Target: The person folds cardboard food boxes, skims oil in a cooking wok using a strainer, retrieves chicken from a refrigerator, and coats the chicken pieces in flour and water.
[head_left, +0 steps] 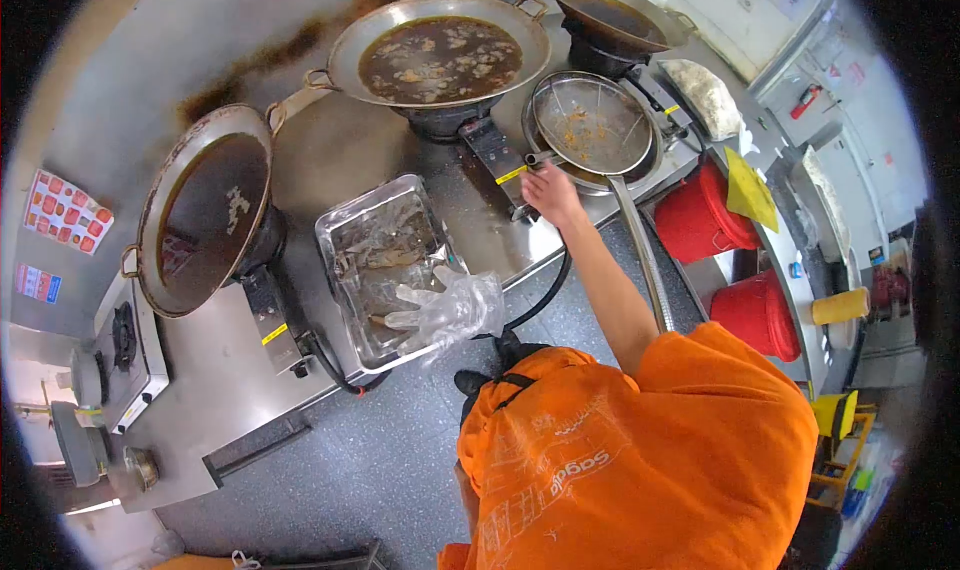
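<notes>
My right hand (552, 192) is bare, its fingers curled in at the front of the middle burner, close to a short metal tube end (540, 158). Whatever the fingers grip is hidden. Only a sliver of my left forearm (467, 498) shows beside the orange shirt; the left hand is out of sight. A clear plastic glove (450, 307), puffed out and apparently without a hand in it, lies over the right rim of a metal tray (330, 232). Inside the tray are crumpled clear plastic and brownish bits. Pale pieces float in dark oil in the middle wok (440, 60).
A left wok (205, 215) and a far wok (615, 15) also hold dark liquid. A long-handled strainer (592, 120) rests over a pan, its handle jutting past the counter edge. Red buckets (705, 215) stand at right. A black hose (548, 295) hangs in front.
</notes>
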`<state>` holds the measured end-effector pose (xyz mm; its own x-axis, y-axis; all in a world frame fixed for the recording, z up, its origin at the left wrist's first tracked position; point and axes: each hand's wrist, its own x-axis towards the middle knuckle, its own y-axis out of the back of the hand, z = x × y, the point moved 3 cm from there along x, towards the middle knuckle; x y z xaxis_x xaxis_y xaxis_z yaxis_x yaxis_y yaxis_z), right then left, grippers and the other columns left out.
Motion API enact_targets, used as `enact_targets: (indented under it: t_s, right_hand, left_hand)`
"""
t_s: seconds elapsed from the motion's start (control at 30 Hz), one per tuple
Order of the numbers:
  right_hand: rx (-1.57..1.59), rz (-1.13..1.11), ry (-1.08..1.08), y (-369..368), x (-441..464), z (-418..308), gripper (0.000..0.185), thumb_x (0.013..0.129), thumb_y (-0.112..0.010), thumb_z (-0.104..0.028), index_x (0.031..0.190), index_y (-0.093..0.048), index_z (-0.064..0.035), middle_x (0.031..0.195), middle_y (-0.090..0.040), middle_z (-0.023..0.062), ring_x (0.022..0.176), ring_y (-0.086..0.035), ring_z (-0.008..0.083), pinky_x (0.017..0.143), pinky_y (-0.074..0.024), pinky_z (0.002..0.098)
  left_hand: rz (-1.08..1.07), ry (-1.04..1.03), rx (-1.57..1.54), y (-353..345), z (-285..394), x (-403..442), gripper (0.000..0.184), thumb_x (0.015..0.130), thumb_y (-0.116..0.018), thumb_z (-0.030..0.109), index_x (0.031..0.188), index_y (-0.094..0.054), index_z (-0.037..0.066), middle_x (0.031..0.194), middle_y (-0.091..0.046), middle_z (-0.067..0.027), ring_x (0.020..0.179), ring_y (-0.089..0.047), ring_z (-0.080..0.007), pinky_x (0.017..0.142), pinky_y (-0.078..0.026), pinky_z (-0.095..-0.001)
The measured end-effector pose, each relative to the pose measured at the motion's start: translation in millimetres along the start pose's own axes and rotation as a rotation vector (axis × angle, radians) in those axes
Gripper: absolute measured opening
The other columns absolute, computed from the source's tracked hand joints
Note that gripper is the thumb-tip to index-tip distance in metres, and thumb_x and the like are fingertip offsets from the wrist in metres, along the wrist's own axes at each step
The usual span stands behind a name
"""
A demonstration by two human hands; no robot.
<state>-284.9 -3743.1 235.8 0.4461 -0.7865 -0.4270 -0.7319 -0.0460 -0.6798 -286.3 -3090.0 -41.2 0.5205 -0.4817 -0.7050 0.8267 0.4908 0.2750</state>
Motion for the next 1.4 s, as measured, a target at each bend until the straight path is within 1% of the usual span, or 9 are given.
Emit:
enact_targets:
  t_s: [0.27, 0.53, 0.77, 0.97, 1.03, 1.13, 1.27, 1.33, 1.4]
  right_hand:
    - [-0.232, 0.098, 0.173, -32.0, -48.5, -15.6, 0.018, 0.089, -0.051, -0.022, 0.09, -0.051, -0.0041, 0.08, -0.06, 0.0069, 0.07, -0.056, 0.0157, 0.064, -0.0475, 0.0285]
    - [-0.106, 0.016, 0.262, -69.8, -139.7, -60.6, 0.019, 0.088, -0.05, -0.025, 0.086, -0.049, -0.0058, 0.079, -0.058, 0.0066, 0.069, -0.053, 0.0156, 0.066, -0.0459, 0.0294]
    - [0.046, -0.232, 0.231, -93.9, -188.6, -83.1, 0.023, 0.097, -0.038, -0.026, 0.087, -0.049, -0.0082, 0.076, -0.053, 0.0028, 0.066, -0.052, 0.0137, 0.06, -0.046, 0.0271]
    - [0.121, -0.372, 0.134, -121.8, -215.8, -84.7, 0.027, 0.094, -0.044, -0.027, 0.075, -0.051, -0.0088, 0.073, -0.052, 0.0021, 0.064, -0.05, 0.0128, 0.058, -0.0455, 0.0243]
    - [0.128, -0.371, 0.163, -128.8, -225.8, -80.0, 0.022, 0.091, -0.05, -0.025, 0.076, -0.051, -0.0091, 0.072, -0.052, 0.0013, 0.063, -0.05, 0.0114, 0.057, -0.0452, 0.0231]
    - [0.094, -0.375, 0.141, -140.4, -242.9, -79.3, 0.019, 0.09, -0.051, -0.024, 0.079, -0.051, -0.0091, 0.072, -0.051, 0.0009, 0.063, -0.049, 0.0111, 0.057, -0.0451, 0.0229]
    - [-0.119, -0.427, 0.218, -150.9, -260.2, -91.0, 0.017, 0.089, -0.048, -0.023, 0.079, -0.05, -0.0085, 0.071, -0.051, 0.0019, 0.061, -0.047, 0.01, 0.056, -0.0442, 0.0224]
    - [-0.164, -0.413, 0.196, -135.9, -251.9, -107.4, 0.018, 0.088, -0.046, -0.022, 0.086, -0.053, -0.0048, 0.079, -0.058, 0.0062, 0.063, -0.053, 0.0115, 0.058, -0.048, 0.0246]
    - [-0.473, -0.19, 0.162, -122.6, -245.8, -119.7, 0.023, 0.087, -0.046, -0.02, 0.096, -0.055, -0.0003, 0.087, -0.063, 0.0117, 0.066, -0.059, 0.0154, 0.06, -0.0523, 0.0266]
  left_hand:
    - [0.008, -0.012, -0.062, 18.2, 0.5, 14.7, 0.033, 0.09, -0.046, 0.029, 0.108, -0.062, 0.007, 0.103, -0.063, -0.0164, 0.098, -0.058, -0.0284, 0.084, -0.046, -0.0402]
    - [-0.007, 0.056, -0.102, 24.7, -18.5, 14.4, 0.036, 0.092, -0.045, 0.034, 0.111, -0.061, 0.008, 0.108, -0.062, -0.0179, 0.104, -0.057, -0.0313, 0.09, -0.045, -0.0422]
    - [-0.11, 0.094, -0.08, 26.0, -52.9, 39.8, 0.038, 0.093, -0.045, 0.037, 0.114, -0.06, 0.009, 0.113, -0.061, -0.0184, 0.105, -0.057, -0.0302, 0.094, -0.044, -0.0438]
    - [-0.077, -0.203, 0.483, 50.3, 6.4, 43.0, 0.025, 0.083, -0.051, 0.013, 0.103, -0.063, 0.004, 0.093, -0.068, -0.0128, 0.081, -0.063, -0.0189, 0.062, -0.048, -0.036]
    - [0.122, -0.007, -0.205, 60.6, 29.8, 17.5, 0.023, 0.083, -0.051, 0.014, 0.1, -0.064, 0.005, 0.081, -0.067, -0.0081, 0.072, -0.061, -0.0168, 0.057, -0.045, -0.0348]
    - [0.105, 0.068, -0.385, 62.5, 28.1, 17.2, 0.022, 0.083, -0.053, 0.014, 0.1, -0.064, 0.005, 0.072, -0.064, -0.0046, 0.067, -0.059, -0.0146, 0.057, -0.045, -0.0337]
    - [0.122, 0.136, -0.481, 58.2, -8.3, 23.9, 0.021, 0.083, -0.055, 0.015, 0.097, -0.065, 0.004, 0.071, -0.064, -0.0039, 0.066, -0.058, -0.0152, 0.057, -0.045, -0.0337]
    - [0.006, -0.038, -0.056, 57.0, -36.9, 39.5, 0.02, 0.082, -0.057, 0.018, 0.09, -0.066, 0.002, 0.079, -0.068, -0.0076, 0.07, -0.061, -0.0179, 0.058, -0.046, -0.0345]
    - [0.065, -0.056, -0.077, 49.2, -52.1, 34.7, 0.022, 0.083, -0.056, 0.02, 0.088, -0.067, 0.002, 0.079, -0.068, -0.0076, 0.071, -0.061, -0.0186, 0.06, -0.047, -0.0345]
